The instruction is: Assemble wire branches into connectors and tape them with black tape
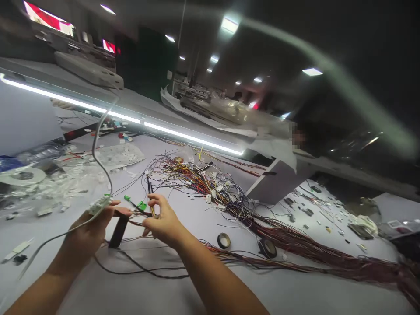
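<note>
Near the front left of the table, my left hand (88,232) is closed round a thin bundle of wires (134,222). A flat black strip (118,229), which looks like tape, hangs beside its fingertips. White connectors (99,203) show just beyond that hand, partly behind a grey cable. My right hand (165,222) is curled with thumb and fingers pinched on the same wires, a short way to the right. Green connectors (141,205) on dark leads lie just past the fingers. Dark wire ends (149,184) stick up above my right hand.
A large harness of loose wires (203,186) runs from the middle to the right edge. Two tape rolls (224,240) lie near it. Plastic bags (82,183) and a white roll (22,176) are at left. A light strip (193,138) crosses behind; a grey cable (95,146) hangs in front.
</note>
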{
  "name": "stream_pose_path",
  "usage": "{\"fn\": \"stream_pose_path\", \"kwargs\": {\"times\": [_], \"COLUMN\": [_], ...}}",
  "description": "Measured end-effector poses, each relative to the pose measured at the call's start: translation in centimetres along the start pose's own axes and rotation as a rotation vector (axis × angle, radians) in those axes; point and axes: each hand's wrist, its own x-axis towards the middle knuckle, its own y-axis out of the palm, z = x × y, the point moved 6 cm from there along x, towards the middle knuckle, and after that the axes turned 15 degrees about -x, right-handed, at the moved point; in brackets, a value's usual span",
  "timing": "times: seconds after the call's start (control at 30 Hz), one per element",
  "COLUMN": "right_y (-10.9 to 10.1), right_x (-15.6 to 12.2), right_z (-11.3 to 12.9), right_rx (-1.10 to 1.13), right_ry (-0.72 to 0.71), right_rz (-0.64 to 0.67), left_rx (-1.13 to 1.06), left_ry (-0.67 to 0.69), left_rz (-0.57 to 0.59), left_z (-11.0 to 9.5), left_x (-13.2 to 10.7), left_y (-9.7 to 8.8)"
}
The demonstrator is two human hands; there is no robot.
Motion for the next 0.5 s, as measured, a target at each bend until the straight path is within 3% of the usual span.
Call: {"fn": "stream_pose_path", "kwargs": {"times": [0.1, 0.17, 0.2, 0.27, 0.37, 0.43, 0.5], "right_y": [1.0, 1.6, 1.4, 0.4, -0.6, -1.1, -1.5], "right_x": [-1.4, -1.6, -1.3, -0.4, -0.1, -0.3, -0.7], "right_z": [3.9, 4.5, 4.0, 1.5, -2.3, -2.3, -1.0], "right_rx": [-0.387, -0.43, -0.362, -0.115, 0.235, 0.307, 0.208], "right_ry": [-0.351, -0.43, -0.385, -0.15, 0.214, 0.193, 0.009], "right_rz": [-0.069, -0.097, -0.119, -0.136, -0.023, 0.046, 0.048], "left_rx": [0.364, 0.278, 0.192, -0.051, -0.46, -0.521, -0.305], "left_ry": [0.014, -0.051, -0.059, 0.001, 0.101, 0.108, 0.111], "left_rz": [-0.106, -0.135, -0.146, -0.123, 0.075, 0.142, 0.12], "left_z": [-0.3, 0.5, 0.9, 1.1, 0.7, 0.3, 0.2], "left_x": [0.6, 0.6, 0.5, 0.3, -0.1, -0.2, 0.0], "left_y": [-1.1, -1.3, -1.1, -0.3, 2.1, 3.2, 3.6]}}
